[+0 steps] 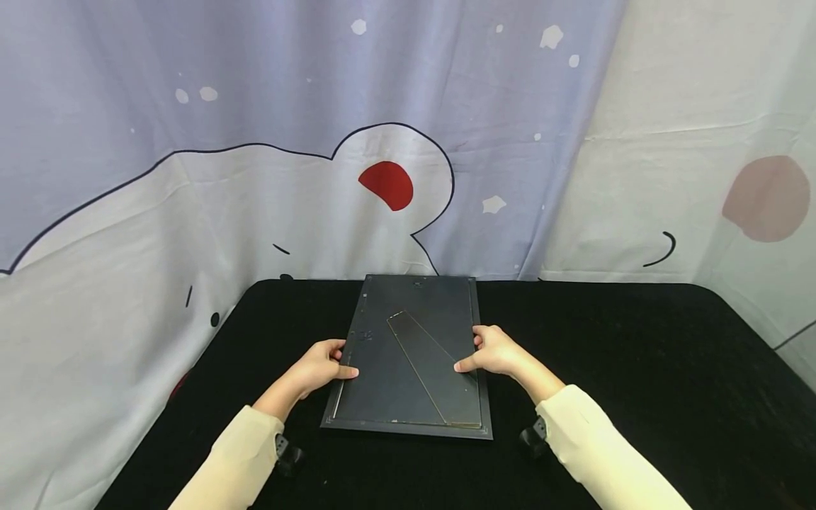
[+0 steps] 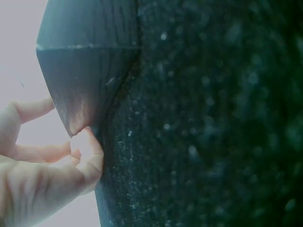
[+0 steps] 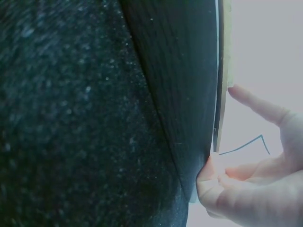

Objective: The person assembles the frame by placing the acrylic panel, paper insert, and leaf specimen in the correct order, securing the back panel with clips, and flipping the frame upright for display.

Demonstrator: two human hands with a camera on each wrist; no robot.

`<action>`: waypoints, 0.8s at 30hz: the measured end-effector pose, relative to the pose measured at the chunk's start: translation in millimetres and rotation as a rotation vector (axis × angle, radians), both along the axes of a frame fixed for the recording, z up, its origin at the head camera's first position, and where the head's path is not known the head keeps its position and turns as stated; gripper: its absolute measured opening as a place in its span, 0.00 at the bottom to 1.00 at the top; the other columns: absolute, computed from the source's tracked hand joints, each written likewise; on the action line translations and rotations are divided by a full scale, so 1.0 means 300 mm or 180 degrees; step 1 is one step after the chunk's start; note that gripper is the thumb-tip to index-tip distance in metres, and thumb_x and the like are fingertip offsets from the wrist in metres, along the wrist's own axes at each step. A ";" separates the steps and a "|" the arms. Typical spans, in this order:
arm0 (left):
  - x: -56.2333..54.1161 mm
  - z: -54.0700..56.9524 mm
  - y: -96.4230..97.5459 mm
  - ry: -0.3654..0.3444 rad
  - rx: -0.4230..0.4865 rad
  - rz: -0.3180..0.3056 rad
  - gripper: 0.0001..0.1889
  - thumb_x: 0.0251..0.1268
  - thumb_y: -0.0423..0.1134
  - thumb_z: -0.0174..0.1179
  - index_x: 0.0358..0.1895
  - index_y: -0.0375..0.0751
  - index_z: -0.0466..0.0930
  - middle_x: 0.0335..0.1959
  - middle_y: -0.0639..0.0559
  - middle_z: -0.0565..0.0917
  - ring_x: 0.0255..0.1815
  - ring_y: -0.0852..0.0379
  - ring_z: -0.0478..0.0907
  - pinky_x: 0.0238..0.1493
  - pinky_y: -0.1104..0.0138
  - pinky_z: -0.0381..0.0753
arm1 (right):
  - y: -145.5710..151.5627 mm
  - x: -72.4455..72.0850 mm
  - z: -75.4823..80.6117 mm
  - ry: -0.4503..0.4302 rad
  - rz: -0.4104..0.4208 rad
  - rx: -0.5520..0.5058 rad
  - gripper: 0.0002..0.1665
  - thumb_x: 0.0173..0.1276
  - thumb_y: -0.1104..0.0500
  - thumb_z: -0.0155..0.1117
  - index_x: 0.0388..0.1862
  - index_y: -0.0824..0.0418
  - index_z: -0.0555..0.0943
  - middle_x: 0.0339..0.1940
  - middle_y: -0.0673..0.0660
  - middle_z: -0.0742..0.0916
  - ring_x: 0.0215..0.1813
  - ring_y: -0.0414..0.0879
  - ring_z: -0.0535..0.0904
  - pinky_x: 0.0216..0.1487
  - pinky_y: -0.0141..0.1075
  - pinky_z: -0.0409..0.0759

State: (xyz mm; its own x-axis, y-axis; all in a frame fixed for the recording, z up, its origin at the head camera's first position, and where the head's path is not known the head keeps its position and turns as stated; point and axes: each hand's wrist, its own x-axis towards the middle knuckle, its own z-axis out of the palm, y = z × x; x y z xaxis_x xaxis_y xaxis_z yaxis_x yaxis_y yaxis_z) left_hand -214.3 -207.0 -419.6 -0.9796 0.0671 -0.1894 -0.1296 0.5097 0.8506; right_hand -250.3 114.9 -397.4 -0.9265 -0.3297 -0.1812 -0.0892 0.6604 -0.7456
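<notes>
A dark picture frame (image 1: 376,389) lies face down, its back panel and folded easel stand (image 1: 414,347) showing. My left hand (image 1: 316,368) grips its left edge, thumb on top of the back panel and the other fingers curled at the side. On the opposite edge my right hand (image 1: 499,352) holds it likewise, its thumb beside the stand's lower part. Up close in the left wrist view, curled fingertips press against the black side of the frame (image 2: 90,71). The right wrist view shows fingers at the frame's side (image 3: 180,80) and the thumb at the backing's edge.
A black cloth-covered table (image 1: 637,375) lies under the frame and stretches to both sides. Behind it hangs a pale curtain (image 1: 306,212) with printed shapes, meeting the table's far edge. A small dark device (image 1: 288,453) is strapped at the left wrist, another (image 1: 534,438) at the right.
</notes>
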 end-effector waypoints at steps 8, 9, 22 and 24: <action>0.001 0.003 0.002 -0.0024 0.0005 -0.0001 0.33 0.54 0.26 0.68 0.63 0.22 0.66 0.39 0.41 0.75 0.36 0.51 0.76 0.38 0.63 0.77 | 0.002 0.002 0.001 0.0051 0.0021 0.0070 0.54 0.48 0.61 0.79 0.66 0.83 0.60 0.50 0.69 0.77 0.48 0.55 0.72 0.54 0.48 0.76; 0.001 0.004 0.002 -0.0029 0.0014 -0.0010 0.33 0.54 0.26 0.68 0.63 0.22 0.66 0.39 0.41 0.75 0.35 0.51 0.76 0.39 0.63 0.77 | 0.002 0.003 0.000 0.0084 0.0045 0.0100 0.53 0.47 0.61 0.79 0.66 0.83 0.61 0.50 0.69 0.77 0.48 0.55 0.71 0.53 0.48 0.76; -0.004 0.010 -0.006 -0.0081 -0.0033 -0.0039 0.34 0.53 0.28 0.69 0.64 0.22 0.65 0.37 0.43 0.71 0.38 0.51 0.73 0.41 0.63 0.73 | -0.003 0.013 -0.002 0.0271 0.0142 0.0272 0.51 0.46 0.59 0.80 0.64 0.82 0.65 0.45 0.66 0.75 0.48 0.54 0.71 0.48 0.43 0.75; -0.005 0.010 -0.006 -0.0091 -0.0053 -0.0034 0.35 0.53 0.28 0.69 0.64 0.22 0.65 0.37 0.43 0.70 0.39 0.51 0.72 0.42 0.63 0.73 | -0.002 0.011 -0.006 0.0276 0.0146 0.0276 0.52 0.46 0.59 0.80 0.64 0.82 0.65 0.44 0.65 0.75 0.47 0.53 0.70 0.47 0.43 0.74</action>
State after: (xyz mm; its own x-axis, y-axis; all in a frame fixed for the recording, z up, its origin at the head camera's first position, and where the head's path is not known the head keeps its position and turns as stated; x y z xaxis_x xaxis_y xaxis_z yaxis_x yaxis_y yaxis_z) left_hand -215.7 -208.7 -416.5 -0.9730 0.0740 -0.2185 -0.1482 0.5251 0.8380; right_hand -246.9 114.3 -399.1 -0.9243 -0.3587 -0.1307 -0.1826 0.7159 -0.6739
